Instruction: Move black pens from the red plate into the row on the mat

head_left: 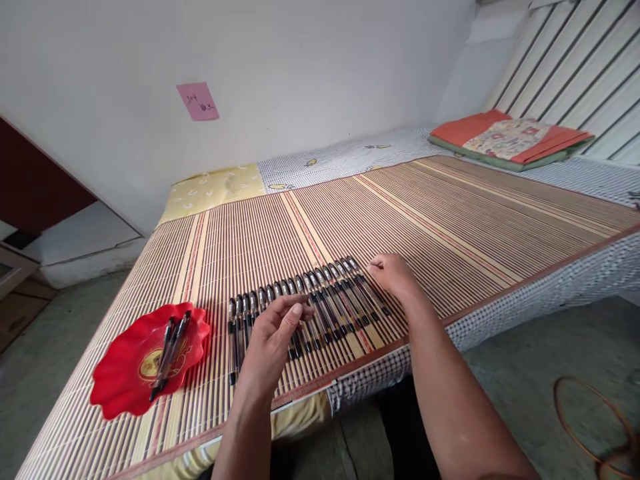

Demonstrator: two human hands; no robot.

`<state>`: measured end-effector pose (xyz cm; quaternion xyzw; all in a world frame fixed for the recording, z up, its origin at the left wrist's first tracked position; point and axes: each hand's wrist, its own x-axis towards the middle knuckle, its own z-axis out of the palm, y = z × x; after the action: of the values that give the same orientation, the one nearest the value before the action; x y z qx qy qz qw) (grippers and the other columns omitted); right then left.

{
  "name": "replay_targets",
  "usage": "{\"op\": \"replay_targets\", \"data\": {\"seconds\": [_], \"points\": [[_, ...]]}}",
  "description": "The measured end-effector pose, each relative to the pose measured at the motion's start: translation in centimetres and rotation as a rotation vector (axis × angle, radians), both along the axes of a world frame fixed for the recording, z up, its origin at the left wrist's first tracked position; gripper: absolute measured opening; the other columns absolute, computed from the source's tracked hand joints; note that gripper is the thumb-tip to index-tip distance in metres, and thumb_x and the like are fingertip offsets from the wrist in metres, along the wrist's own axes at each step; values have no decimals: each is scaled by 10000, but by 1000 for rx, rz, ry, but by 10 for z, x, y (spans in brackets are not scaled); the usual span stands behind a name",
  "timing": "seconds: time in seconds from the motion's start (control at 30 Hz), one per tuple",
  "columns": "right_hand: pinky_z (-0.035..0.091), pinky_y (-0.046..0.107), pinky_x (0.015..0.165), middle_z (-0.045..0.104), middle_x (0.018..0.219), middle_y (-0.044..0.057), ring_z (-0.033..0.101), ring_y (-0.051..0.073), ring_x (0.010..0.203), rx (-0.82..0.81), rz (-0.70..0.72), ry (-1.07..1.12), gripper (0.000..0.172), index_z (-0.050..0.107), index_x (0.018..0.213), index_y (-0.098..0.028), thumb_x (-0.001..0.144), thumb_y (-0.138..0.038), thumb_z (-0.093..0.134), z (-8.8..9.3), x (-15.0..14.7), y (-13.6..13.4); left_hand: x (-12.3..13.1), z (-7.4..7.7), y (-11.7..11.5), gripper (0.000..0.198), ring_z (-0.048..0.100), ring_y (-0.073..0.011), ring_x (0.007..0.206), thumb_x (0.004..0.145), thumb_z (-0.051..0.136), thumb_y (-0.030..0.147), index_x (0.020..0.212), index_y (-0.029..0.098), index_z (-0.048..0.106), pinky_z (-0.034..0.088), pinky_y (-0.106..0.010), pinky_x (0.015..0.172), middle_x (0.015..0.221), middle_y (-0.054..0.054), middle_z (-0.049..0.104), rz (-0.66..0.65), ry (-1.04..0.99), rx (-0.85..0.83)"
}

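A row of gel pens (333,293) with black caps and clear barrels lies side by side on the slatted mat, caps toward the wall. My left hand (274,333) hovers over the middle of the row, fingers loosely bent and thumb apart, with nothing in it. It hides part of several pens. Just beyond the row's right end, my right hand (394,273) is near the last pen with its fingers curled together; no pen shows in it. To the left, a red scalloped plate (117,357) holds a few more black-capped pens (171,350).
The bamboo mat (440,233) covers a bed against a white wall, with checked cloth (540,300) at its front edge. A folded orange and floral quilt (515,139) lies at the far right. A pink note (198,102) is on the wall. Beside the bed is grey floor (525,373).
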<state>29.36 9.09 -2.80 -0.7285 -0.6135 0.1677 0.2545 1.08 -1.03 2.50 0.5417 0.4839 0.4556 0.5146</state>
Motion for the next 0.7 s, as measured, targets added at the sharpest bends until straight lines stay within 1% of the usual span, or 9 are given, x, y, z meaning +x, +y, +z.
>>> {"op": "replay_targets", "data": {"seconds": [0.1,0.2,0.3,0.37,0.47,0.53,0.57,0.67,0.7], "points": [[434,268,607,752,799,86,655,195,698,109,-56,62,213,706,808,-172,916,-287,563,8,-2,1,3,-1,-1,269,664,-205,834,904,692,436,975,179,724,496,-330,794,849,-52,725,-40,11,1],[470,290,643,736,759,91,660,210,688,194,-75,134,211,689,803,-173,896,-296,546,13,-5,1,8,-1,-6,204,568,-159,679,873,690,363,764,196,648,438,-293,675,690,-3,626,-106,66,-17],[474,300,625,700,666,68,646,214,643,292,-118,241,165,670,770,-188,833,-325,603,14,-5,1,10,0,-9,187,515,-143,642,892,641,320,748,205,611,384,-280,629,670,14,585,-153,135,-29],[466,315,602,688,638,71,634,219,611,306,-135,271,164,676,771,-184,807,-338,635,13,-6,1,3,1,-8,182,498,-141,635,907,621,311,759,205,617,369,-279,614,678,16,576,-117,217,-8],[464,324,582,684,620,70,634,220,584,291,-157,302,140,683,760,-189,789,-323,661,13,-7,0,-28,3,-3,173,516,-155,639,914,620,323,793,207,660,381,-283,599,712,-2,616,80,373,41],[461,326,570,677,603,64,633,222,575,291,-169,321,117,677,738,-198,778,-307,672,14,-9,-1,-63,3,-1,153,581,-187,682,911,626,327,845,208,696,427,-302,619,772,-36,683,284,508,59],[459,328,569,673,597,62,631,224,574,301,-170,325,111,673,731,-202,775,-303,674,15,-9,-1,-83,3,0,134,623,-210,728,900,634,315,861,207,703,455,-320,651,811,-55,714,417,600,61],[467,337,586,671,596,63,631,225,578,328,-162,331,102,671,733,-205,767,-301,674,15,-11,-1,-140,-2,-3,172,697,-273,849,913,613,340,958,211,716,489,-374,729,929,-89,767,793,1007,-91],[470,341,593,675,603,67,632,225,582,325,-156,329,105,673,736,-204,765,-305,674,14,-12,-1,-155,-4,-5,194,702,-303,869,915,599,335,983,195,716,488,-399,737,943,-116,767,846,1058,-131]]}}
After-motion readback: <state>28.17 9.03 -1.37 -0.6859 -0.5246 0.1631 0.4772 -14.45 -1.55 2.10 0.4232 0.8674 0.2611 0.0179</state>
